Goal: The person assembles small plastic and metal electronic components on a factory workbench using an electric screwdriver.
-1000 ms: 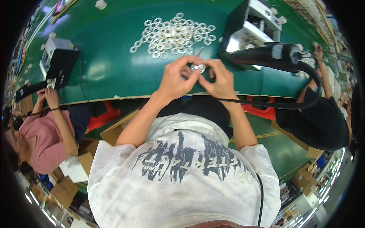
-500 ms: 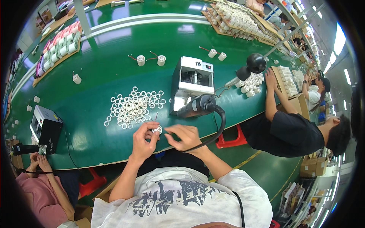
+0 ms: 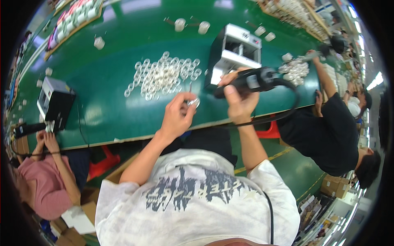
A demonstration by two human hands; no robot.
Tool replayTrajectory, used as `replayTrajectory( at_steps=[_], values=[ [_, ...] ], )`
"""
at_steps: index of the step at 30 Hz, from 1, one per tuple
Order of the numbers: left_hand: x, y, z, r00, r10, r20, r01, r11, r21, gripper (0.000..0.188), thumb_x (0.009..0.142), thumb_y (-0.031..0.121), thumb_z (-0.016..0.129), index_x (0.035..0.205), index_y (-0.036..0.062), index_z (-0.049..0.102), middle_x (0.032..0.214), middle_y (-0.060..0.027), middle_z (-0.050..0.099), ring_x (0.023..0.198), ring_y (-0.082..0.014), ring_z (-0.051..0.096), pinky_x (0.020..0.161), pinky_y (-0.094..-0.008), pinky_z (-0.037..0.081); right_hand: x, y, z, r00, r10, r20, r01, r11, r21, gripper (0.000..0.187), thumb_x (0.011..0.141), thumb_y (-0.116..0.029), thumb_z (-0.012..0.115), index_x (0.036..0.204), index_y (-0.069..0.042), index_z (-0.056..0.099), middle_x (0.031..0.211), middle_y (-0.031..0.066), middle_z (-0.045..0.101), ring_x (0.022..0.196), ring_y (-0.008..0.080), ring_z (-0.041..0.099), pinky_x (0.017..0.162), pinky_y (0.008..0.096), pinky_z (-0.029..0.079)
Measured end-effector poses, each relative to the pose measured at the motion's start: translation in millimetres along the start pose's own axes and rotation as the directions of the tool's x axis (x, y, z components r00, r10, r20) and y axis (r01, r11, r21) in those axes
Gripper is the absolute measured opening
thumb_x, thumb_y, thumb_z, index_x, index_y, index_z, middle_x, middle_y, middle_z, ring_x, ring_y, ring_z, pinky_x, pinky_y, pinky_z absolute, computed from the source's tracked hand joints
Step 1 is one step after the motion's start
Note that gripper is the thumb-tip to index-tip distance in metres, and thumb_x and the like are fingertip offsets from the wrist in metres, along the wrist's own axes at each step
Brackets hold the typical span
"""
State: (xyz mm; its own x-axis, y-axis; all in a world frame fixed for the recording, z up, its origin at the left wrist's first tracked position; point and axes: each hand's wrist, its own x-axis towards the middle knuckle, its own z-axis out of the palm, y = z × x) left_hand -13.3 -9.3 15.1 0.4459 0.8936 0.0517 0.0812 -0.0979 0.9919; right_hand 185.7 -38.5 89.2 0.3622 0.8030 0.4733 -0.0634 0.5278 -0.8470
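My left hand pinches a small round white part over the front of the green table, a thin reddish wire rising beside it. My right hand is wrapped round a black electric screwdriver, its thick cable looping down at the right. The tool lies sideways, tip end to the left, in front of a white-and-black screw feeder. Beyond my left hand spreads a heap of white rings. Motion blurs the fine detail of the held part.
Several white cylindrical parts with wires stand along the far side. Another feeder box is at the left by a co-worker in pink. At the right, a co-worker in black reaches toward clustered white parts. Red stools stand below the table edge.
My right hand has moved from beside the white part onto the electric screwdriver and gripped it. My left hand still holds the part. The view has shifted, and the right co-worker's arm has moved.
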Motion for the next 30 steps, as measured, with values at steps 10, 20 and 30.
replayTrajectory(
  at_steps=[10, 20, 30],
  values=[
    [2, -7, -1, 0.999, 0.050, 0.014, -0.050, 0.999, -0.022, 0.019, 0.103, -0.002, 0.068, 0.121, -0.0043, 0.066, 0.131, -0.0150, 0.073, 0.085, -0.0154, 0.078, 0.074, -0.0283, 0.067, 5, -9, -19, 0.999, -0.026, 0.034, 0.029, 0.994, -0.105, 0.048, 0.096, -0.008, 0.072, 0.139, 0.004, 0.055, 0.087, 0.0118, 0.062, 0.067, 0.0216, 0.061, 0.064, 0.0383, 0.053],
    [2, -7, -3, 0.998, 0.064, 0.022, -0.063, 0.997, -0.033, 0.022, 0.101, -0.003, 0.068, 0.123, -0.0038, 0.066, 0.135, -0.0171, 0.072, 0.088, -0.0168, 0.079, 0.076, -0.0297, 0.068, 10, -9, -8, 1.000, -0.021, -0.010, 0.020, 0.997, -0.079, 0.033, 0.098, 0.002, 0.076, 0.127, 0.005, 0.059, 0.074, 0.0066, 0.064, 0.062, 0.0133, 0.062, 0.058, 0.0297, 0.052],
    [3, -9, -4, 0.998, 0.057, 0.028, -0.055, 0.996, -0.064, 0.021, 0.102, -0.002, 0.068, 0.123, -0.0047, 0.069, 0.135, -0.0174, 0.073, 0.090, -0.0154, 0.077, 0.079, -0.0302, 0.069, 12, -13, -18, 0.997, -0.021, 0.070, 0.028, 0.995, -0.100, 0.035, 0.102, -0.008, 0.072, 0.132, 0.002, 0.057, 0.078, 0.0095, 0.056, 0.061, 0.0193, 0.055, 0.059, 0.0378, 0.052]
  ],
)
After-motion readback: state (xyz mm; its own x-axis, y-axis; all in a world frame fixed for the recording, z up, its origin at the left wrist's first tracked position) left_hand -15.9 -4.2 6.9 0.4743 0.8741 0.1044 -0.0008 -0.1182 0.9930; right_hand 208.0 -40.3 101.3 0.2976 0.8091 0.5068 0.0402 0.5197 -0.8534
